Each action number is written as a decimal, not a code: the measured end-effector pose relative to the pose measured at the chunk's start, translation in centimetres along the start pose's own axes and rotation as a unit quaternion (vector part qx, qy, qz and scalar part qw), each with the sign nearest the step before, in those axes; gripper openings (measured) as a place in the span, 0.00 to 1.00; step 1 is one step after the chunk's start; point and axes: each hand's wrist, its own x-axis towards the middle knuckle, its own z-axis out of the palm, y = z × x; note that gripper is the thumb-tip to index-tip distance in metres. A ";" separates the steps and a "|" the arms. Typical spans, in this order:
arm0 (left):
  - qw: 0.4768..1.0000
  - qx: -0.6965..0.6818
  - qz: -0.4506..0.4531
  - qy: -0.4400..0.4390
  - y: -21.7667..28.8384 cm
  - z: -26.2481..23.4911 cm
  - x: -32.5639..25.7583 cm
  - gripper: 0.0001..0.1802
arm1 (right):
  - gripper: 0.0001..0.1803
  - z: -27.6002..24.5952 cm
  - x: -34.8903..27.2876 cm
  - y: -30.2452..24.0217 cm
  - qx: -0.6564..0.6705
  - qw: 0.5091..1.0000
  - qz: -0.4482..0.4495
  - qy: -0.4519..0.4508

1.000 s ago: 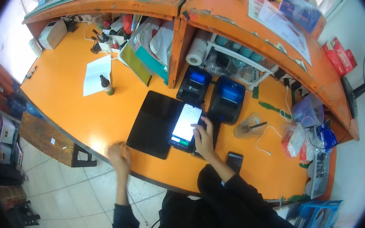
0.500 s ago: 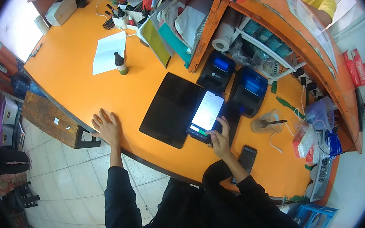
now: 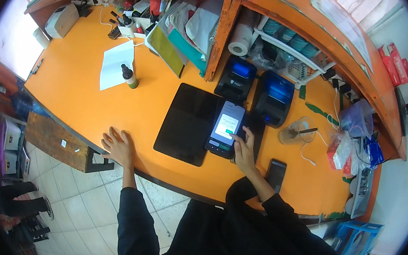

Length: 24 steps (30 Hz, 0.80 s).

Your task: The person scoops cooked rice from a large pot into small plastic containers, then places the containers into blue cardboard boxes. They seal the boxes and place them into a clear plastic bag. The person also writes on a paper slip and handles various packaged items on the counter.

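My L hand (image 3: 119,148)'s spread wide, empty, on surface (image 3: 78,100) edge, prob bracing. My R hand (image 3: 245,153)'s half-curled, gripping nothing, index over lit phone (image 3: 228,121), its 11 o'clock, faceup prob for reach.

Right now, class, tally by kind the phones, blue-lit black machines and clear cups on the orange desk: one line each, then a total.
Phones: 2 (lit phone at the right hand, dark phone)
Blue-lit black machines: 2 (left machine, right machine)
Clear cup: 1
Total: 5
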 end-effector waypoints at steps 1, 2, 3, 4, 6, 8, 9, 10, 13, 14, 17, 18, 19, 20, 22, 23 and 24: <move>1.000 0.001 -0.003 -0.003 0.1 -0.2 -0.1 0.26 | 0.16 0.0 0.0 0.0 -0.026 1.000 -0.001 -0.005; 1.000 0.002 -0.006 -0.006 0.2 -0.3 -0.1 0.26 | 0.17 0.1 0.1 -0.1 -0.036 0.999 0.005 -0.007; 1.000 0.002 -0.007 -0.010 0.2 -0.3 -0.2 0.26 | 0.17 0.1 0.1 -0.2 -0.046 0.999 0.011 -0.011; 1.000 0.002 -0.008 -0.013 0.1 -0.2 -0.2 0.27 | 0.17 0.0 0.1 -0.3 -0.055 0.998 0.016 -0.015; 1.000 0.001 -0.009 -0.018 0.1 -0.2 -0.2 0.27 | 0.17 0.0 0.1 -0.3 -0.061 0.998 0.008 -0.014; 1.000 -0.001 -0.010 -0.022 0.2 -0.3 -0.3 0.27 | 0.17 -0.1 0.0 -0.3 -0.070 0.997 0.006 -0.015; 1.000 0.000 -0.010 -0.024 0.2 -0.4 -0.3 0.27 | 0.17 -0.1 0.0 -0.3 -0.075 0.997 0.008 -0.016; 1.000 0.000 -0.011 -0.025 0.2 -0.3 -0.3 0.27 | 0.17 -0.2 0.0 -0.4 -0.081 0.997 0.010 -0.016; 0.999 0.001 -0.015 -0.038 0.3 -0.8 -0.5 0.27 | 0.17 -0.4 -0.1 -0.9 -0.089 0.996 0.010 -0.017; 0.999 0.001 -0.017 -0.044 0.4 -0.9 -0.6 0.27 | 0.17 -0.4 -0.2 -0.7 -0.080 0.997 0.008 -0.018; 0.999 0.004 -0.022 -0.039 0.3 -0.8 -0.8 0.28 | 0.16 -0.4 -0.6 -0.1 -0.051 0.999 -0.001 -0.006; 0.999 0.006 -0.022 -0.038 0.4 -0.8 -0.7 0.28 | 0.16 -0.4 -0.7 -0.1 -0.042 0.999 -0.003 0.008; 0.999 0.008 -0.020 -0.036 0.3 -0.8 -0.8 0.28 | 0.16 -0.5 -0.8 -0.2 -0.033 0.999 -0.004 0.023; 0.999 0.009 -0.016 -0.035 0.1 -0.7 -0.9 0.28 | 0.15 -0.6 -1.1 -0.2 -0.041 0.999 -0.007 0.027; 0.999 0.027 -0.015 -0.039 0.1 -0.4 -0.8 0.29 | 0.13 -0.6 -1.3 -0.2 -0.017 0.997 -0.014 0.069; 0.998 0.041 -0.008 -0.047 0.4 -0.9 -0.8 0.29 | 0.12 -0.8 -1.5 -0.1 -0.004 0.996 -0.010 0.086; 0.998 0.044 -0.004 -0.042 0.2 -1.0 -1.0 0.29 | 0.12 -1.3 -1.9 -0.4 -0.002 0.995 -0.013 0.103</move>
